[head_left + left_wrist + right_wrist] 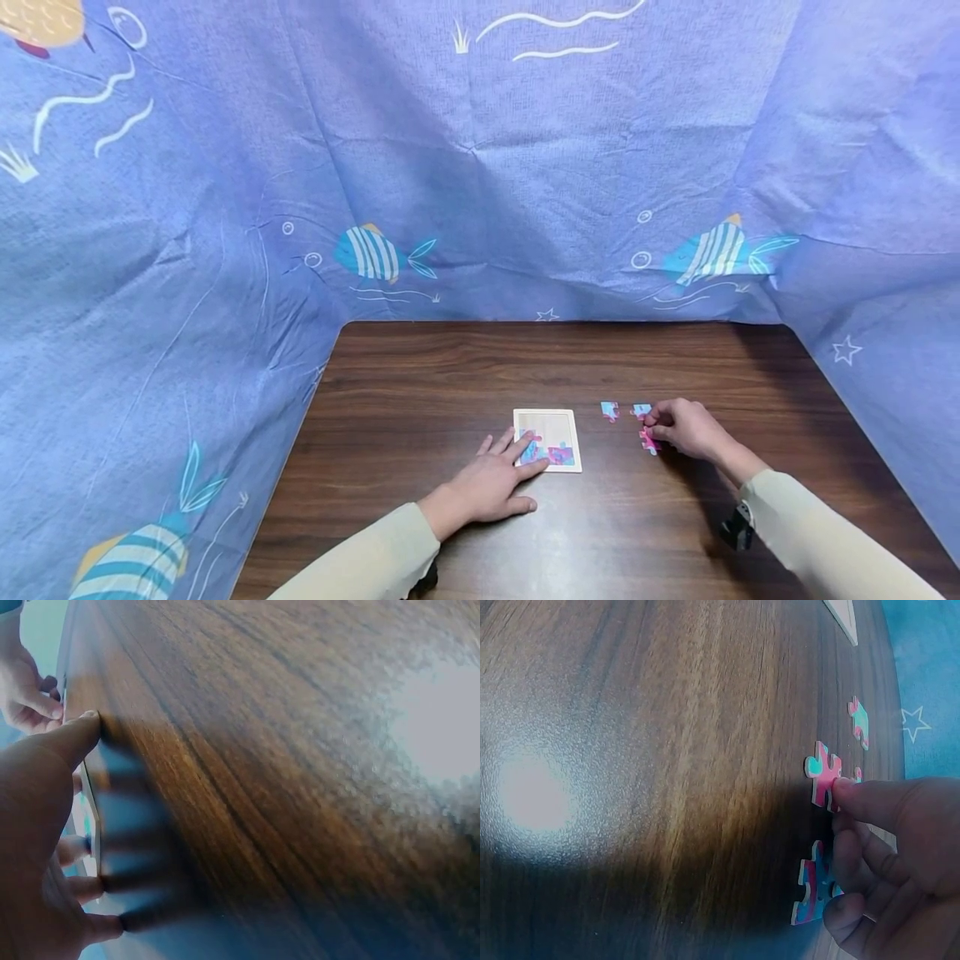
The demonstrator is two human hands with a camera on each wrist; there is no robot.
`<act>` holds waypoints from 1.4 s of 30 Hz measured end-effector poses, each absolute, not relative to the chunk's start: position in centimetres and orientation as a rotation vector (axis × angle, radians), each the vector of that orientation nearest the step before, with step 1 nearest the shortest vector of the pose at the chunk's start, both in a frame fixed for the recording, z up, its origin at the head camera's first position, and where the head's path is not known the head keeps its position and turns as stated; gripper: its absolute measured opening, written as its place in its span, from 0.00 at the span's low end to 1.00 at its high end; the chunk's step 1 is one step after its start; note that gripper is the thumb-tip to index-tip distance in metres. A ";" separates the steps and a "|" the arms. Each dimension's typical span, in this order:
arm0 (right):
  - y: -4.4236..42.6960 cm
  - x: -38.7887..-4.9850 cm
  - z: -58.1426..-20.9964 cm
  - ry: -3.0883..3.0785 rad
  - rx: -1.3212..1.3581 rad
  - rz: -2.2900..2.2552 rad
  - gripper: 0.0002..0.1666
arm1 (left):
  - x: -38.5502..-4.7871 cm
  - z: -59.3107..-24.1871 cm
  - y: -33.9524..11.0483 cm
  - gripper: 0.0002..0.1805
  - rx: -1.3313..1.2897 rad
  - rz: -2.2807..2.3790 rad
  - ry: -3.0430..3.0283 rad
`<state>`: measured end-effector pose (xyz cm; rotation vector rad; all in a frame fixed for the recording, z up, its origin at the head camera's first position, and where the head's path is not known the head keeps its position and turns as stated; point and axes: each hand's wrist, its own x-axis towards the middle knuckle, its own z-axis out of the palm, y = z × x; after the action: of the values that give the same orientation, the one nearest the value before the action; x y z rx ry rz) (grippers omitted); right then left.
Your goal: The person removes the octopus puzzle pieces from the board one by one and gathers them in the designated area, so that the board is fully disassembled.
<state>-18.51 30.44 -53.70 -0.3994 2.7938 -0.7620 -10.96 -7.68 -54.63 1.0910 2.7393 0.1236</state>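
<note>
My left hand (487, 487) lies with fingers spread over the near left part of a small white-edged puzzle tray (577, 442). Its fingertips (96, 927) press down at the tray and the table beside it. Joined pink and blue pieces (561, 455) sit along the tray's near side, partly covered by the fingers. Right of the tray, my right hand (693, 429) pinches a pink puzzle piece (825, 776) at its edge, close to the tabletop. Beneath its curled fingers, a blue and pink piece (810, 892) lies partly hidden.
Two more puzzle pieces lie near the right hand: one blue and pink piece (609, 410) and one mostly blue piece (641, 410). The brown wooden table (420, 367) is enclosed by blue cloth (480, 167) printed with fish.
</note>
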 end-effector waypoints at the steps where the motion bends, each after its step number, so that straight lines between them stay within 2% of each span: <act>1: 30.4 -18.5 -53.7 2.793 -0.395 -0.762 0.04 | -10.9 -54.6 -7.7 0.37 1.096 0.122 2.740; 13: 28.3 -18.6 -52.5 2.878 -0.461 -0.743 0.04 | -11.0 -55.2 -8.1 0.36 1.112 0.166 2.743; 30: 18.0 -19.4 -52.4 2.757 -0.671 -0.843 0.03 | -10.5 -55.0 -8.6 0.36 1.065 0.167 2.762; 42: 13.6 -18.7 -53.7 2.703 -0.774 -0.830 0.10 | -10.2 -55.4 -8.8 0.36 1.037 0.175 2.779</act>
<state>-18.72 13.64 -53.69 -0.7742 2.7031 -0.8296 -10.22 -8.78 -55.37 1.0367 2.7790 0.1754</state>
